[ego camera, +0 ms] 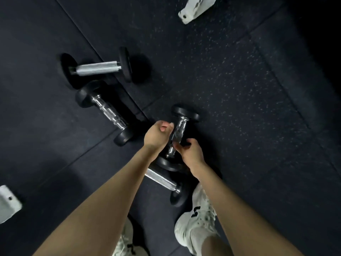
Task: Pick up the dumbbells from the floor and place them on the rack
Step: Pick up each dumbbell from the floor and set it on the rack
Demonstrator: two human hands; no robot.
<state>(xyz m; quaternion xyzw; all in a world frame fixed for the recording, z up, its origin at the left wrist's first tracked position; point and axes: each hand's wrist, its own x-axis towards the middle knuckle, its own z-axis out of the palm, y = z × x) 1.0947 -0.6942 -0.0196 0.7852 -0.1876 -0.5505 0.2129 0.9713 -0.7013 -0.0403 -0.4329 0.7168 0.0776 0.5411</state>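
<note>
Several black dumbbells with chrome handles lie on the dark rubber floor. One small dumbbell [180,126] sits at the centre, and both my hands are at its handle. My left hand [156,134] curls its fingers against the handle's left side. My right hand [190,150] curls round the handle's lower part from the right. A second dumbbell [105,109] lies to the left, and a third [97,68] lies beyond it. A fourth [162,180] rests under my forearms, partly hidden. No rack shelf is in view.
White metal feet of a frame stand at the top right [193,10] and at the left edge [8,202]. My white shoes [199,218] are planted just below the dumbbells. Speckled floor mat [239,80] stretches to the right.
</note>
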